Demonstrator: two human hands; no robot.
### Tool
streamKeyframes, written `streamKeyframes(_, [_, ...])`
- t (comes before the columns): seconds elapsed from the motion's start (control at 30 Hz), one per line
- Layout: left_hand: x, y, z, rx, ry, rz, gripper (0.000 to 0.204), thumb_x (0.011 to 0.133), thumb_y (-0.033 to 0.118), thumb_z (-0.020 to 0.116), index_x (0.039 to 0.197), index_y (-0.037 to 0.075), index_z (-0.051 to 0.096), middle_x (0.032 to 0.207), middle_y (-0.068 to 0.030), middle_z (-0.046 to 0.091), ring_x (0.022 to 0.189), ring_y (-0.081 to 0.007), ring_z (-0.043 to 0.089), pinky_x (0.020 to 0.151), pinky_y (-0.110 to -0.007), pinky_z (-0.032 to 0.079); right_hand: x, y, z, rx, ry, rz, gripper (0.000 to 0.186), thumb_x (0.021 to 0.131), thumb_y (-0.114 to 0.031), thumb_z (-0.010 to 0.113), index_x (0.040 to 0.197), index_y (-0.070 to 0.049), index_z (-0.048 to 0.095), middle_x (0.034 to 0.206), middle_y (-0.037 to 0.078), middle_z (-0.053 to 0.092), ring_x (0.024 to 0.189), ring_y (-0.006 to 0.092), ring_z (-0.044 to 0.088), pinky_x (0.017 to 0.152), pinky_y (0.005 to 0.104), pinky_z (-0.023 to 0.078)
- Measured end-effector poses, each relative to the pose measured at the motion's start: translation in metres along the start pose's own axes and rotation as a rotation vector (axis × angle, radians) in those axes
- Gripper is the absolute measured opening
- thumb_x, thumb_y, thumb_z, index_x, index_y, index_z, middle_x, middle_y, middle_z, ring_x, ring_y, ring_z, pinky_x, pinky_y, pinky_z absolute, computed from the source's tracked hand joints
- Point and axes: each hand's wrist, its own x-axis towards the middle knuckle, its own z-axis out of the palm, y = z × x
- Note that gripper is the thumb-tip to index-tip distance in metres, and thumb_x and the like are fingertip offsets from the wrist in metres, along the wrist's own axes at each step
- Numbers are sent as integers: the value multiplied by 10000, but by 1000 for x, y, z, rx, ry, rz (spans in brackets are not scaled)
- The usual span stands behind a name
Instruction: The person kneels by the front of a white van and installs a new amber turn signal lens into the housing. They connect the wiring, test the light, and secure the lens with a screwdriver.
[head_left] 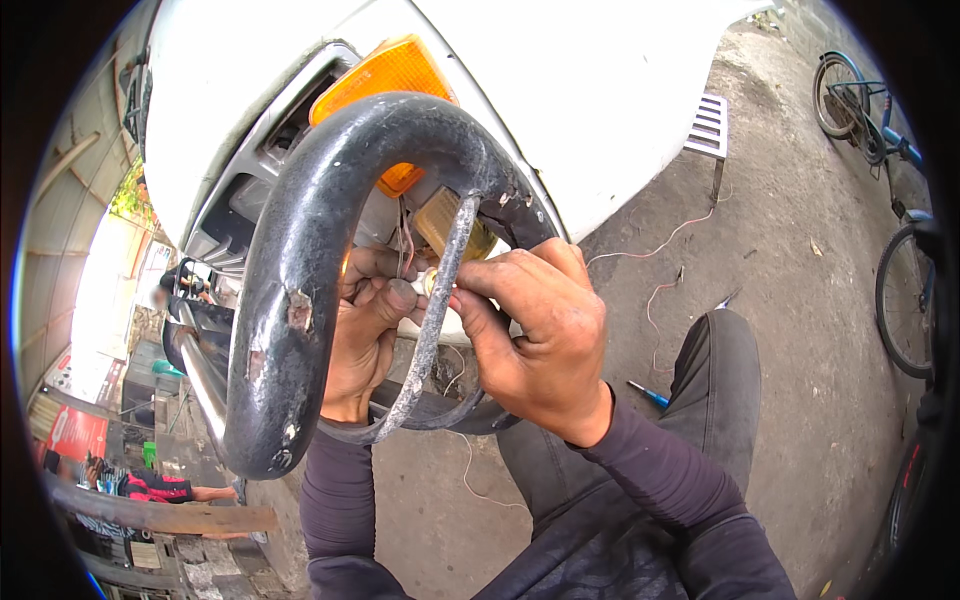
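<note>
Inside the loop of a thick, chipped black bumper bar (262, 290), both my hands meet at a small whitish fitting (430, 281) with thin wires (406, 240) running up from it. My left hand (362, 335) has thumb and fingers pinched on the fitting from the left, partly hidden by the bar. My right hand (545, 330) pinches at its right side. A thin, scuffed grey rod (436, 305) crosses in front and hides some of the fingertips. Just above is a dull yellowish lamp unit (455, 225), below an orange indicator lens (385, 78) on the white vehicle (560, 60).
A blue-handled tool (650, 394) lies on the ground beside my knee. A thin reddish wire (655, 243) trails there from a slatted metal stand (708, 128). Bicycles (868, 120) stand at the right. At the far left another person (150, 488) is near a wooden beam (165, 514).
</note>
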Motion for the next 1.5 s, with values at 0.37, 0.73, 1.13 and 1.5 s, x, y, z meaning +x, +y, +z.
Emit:
streamKeyframes(0.37, [3, -1, -1, -63, -39, -55, 162, 1000, 0, 680, 1145, -50, 627, 1022, -94, 744, 894, -113, 715, 786, -234, 578, -2, 1, -6, 34, -12, -10, 382, 738, -73, 830, 1094, -19, 702, 913, 96, 674, 775, 256, 547, 717, 375, 421])
streamKeyframes(0.73, [4, -1, 0, -104, -92, -31, 154, 1010, -34, 634, 1158, -60, 599, 1110, -167, 726, 971, -176, 740, 843, -278, 628, -8, 1, -10, 132, 8, 98, 395, 723, -36, 815, 1103, -35, 705, 950, 84, 695, 797, 260, 615, 754, 370, 466])
streamKeyframes(1.13, [1, -12, -6, -68, 196, 92, 261, 983, -41, 647, 1241, -20, 613, 1222, -143, 680, 1030, -166, 691, 907, -294, 561, 19, 20, -42, 121, -39, 106, 724, 747, -196, 870, 1364, 25, 562, 1291, 184, 599, 1095, 274, 642, 926, 403, 534])
streamKeyframes(1.5, [3, -1, 5, 280, 260, 351, 181, 938, 4, 707, 1115, -32, 723, 1043, -134, 746, 947, -162, 727, 863, -291, 575, 46, 2, -24, 17, -214, 307, 1066, 690, -290, 973, 1537, -9, 389, 1397, 237, 579, 1274, 355, 604, 1119, 461, 477])
